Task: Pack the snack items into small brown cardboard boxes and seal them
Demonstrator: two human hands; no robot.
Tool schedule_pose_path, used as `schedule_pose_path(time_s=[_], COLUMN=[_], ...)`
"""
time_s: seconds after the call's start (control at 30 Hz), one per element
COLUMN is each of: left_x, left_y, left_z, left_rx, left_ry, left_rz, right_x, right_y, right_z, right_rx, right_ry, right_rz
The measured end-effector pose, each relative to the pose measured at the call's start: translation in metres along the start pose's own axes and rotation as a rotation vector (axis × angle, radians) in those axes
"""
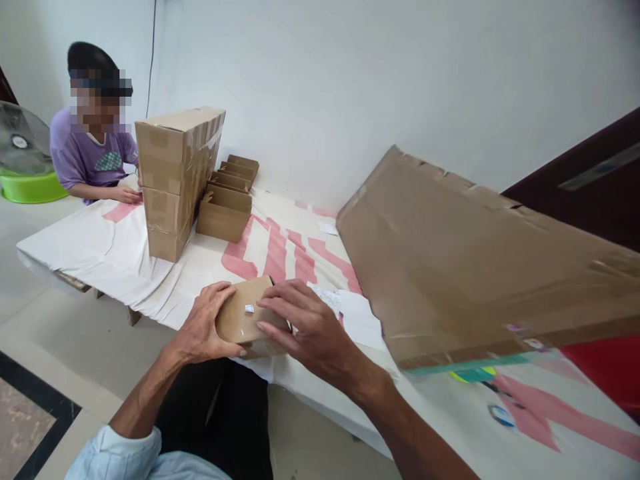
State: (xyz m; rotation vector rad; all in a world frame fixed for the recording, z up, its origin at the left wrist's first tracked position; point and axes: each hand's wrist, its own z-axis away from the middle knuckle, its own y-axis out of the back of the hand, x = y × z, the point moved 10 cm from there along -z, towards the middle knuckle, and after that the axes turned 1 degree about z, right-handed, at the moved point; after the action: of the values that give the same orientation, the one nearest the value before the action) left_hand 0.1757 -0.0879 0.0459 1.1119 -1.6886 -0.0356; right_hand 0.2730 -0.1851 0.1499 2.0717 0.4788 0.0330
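A small brown cardboard box (pixel 245 293) is at the near edge of the cloth-covered table, its top face turned up toward me. My left hand (pixel 207 323) grips its left side, thumb along the front and fingers over the far edge. On the top face is a little white-and-blue sticker (pixel 249 309). Over the box's right part hovers or rests my right hand (pixel 300 317); its thumb and fingers are apart, with the tips close to the sticker. Whether those tips press on the cardboard I cannot tell. The right hand covers the box's right side.
Stacked taped cartons (pixel 165 160) stand on the table at left, beside a row of open small boxes (pixel 225 213). A large cardboard carton (pixel 480 267) leans across the right. A roll of tape (pixel 501 415) lies near it. Another person (pixel 95 147) sits beyond the stack.
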Motion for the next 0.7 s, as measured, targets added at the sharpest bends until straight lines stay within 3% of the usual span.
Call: schedule_pose_path(time_s=[0.17, 0.4, 0.53, 0.7], left_x=[0.005, 0.005, 0.008, 0.008], left_y=[-0.004, -0.006, -0.006, -0.001], left_z=[-0.001, -0.003, -0.003, -0.006], left_rx=[-0.026, -0.049, -0.054, -0.057], left_ry=[0.009, 0.016, 0.008, 0.008], left_rz=[-0.025, -0.028, -0.041, -0.025], right_x=[0.005, 0.011, 0.015, 0.046], right_y=[-0.028, -0.033, -0.026, 0.008], right_z=[-0.009, -0.011, -0.012, -0.003], right_rx=[-0.191, -0.193, -0.133, 0.145], right_ry=[0.045, 0.070, -0.009, -0.352], right_rz=[0.171, 0.194, 0.022, -0.465])
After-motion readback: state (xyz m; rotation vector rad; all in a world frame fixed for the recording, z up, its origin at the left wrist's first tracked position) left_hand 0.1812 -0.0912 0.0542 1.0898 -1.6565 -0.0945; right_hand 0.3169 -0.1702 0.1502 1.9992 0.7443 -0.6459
